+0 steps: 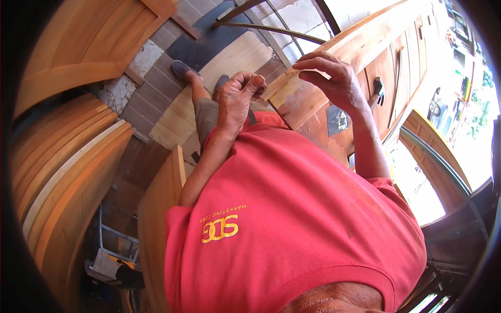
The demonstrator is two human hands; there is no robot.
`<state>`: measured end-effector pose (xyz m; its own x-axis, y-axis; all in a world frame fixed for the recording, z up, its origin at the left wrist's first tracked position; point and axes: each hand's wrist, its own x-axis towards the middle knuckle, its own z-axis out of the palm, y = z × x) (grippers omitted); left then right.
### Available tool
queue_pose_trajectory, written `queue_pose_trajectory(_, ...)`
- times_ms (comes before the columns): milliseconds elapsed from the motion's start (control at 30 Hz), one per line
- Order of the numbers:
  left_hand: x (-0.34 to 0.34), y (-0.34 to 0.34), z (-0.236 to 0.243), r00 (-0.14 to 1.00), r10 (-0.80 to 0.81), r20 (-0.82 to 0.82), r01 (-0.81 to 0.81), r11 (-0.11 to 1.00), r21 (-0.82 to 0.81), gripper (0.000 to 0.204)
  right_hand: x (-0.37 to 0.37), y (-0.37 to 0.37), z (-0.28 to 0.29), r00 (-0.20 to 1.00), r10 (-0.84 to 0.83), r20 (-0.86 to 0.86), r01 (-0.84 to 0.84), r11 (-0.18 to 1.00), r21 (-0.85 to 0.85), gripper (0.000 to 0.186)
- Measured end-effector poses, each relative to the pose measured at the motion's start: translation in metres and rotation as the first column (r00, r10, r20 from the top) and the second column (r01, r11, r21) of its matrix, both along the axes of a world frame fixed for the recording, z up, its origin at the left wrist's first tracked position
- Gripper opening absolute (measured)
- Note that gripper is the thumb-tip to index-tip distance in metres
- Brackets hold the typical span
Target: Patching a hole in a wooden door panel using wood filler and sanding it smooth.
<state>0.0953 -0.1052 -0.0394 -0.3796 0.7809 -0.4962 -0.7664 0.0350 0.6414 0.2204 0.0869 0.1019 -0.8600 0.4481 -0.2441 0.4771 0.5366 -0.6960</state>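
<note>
My left hand [237, 101] is raised in front of my red shirt, its fingers curled in and its thumb pressed along them. Whatever it may hold is too small or hidden to make out. Beyond it, my right hand [334, 78] hovers at the near end of a wooden door panel [308, 101] lying flat to my right. Its fingers and thumb are apart, with nothing visible between them. A dark square sheet [338, 121] with pale marks, perhaps sandpaper, rests on the panel beside my right forearm. Past that forearm lies a black-ended tool [378, 88] of unclear kind.
Several wooden panels [78, 177] stand stacked at my left, below another panelled door [83, 47]. A pale plank [224, 68] and a dark mat [201, 39] lie on the tiled floor. Metal bars [271, 30] stand ahead. A metal stepladder-like frame [117, 240] is at lower left.
</note>
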Motion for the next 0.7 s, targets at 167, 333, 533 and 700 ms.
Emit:
queue_pose_trajectory(167,-0.001,-0.001,-0.001,1.000,-0.008,0.005,0.008,1.000,0.009,0.027,-0.005,-0.001,-0.003,0.999,0.032,0.014,-0.032,0.999,0.035,0.021)
queue_pose_trajectory(333,-0.002,0.000,-0.001,0.999,-0.033,-0.006,0.033,0.999,-0.009,0.027,-0.001,0.002,-0.003,1.000,0.002,0.019,-0.002,0.999,0.037,0.021)
queue_pose_trajectory(533,-0.003,0.000,-0.003,0.999,-0.045,0.030,0.045,0.999,0.001,0.028,0.014,-0.001,0.007,0.956,-0.294,0.020,0.291,0.953,0.089,0.021)
queue_pose_trajectory(700,-0.003,0.000,-0.008,0.998,-0.034,0.061,0.031,0.999,0.044,0.028,0.062,0.008,0.004,0.877,-0.480,-0.013,0.476,0.866,0.155,0.019)
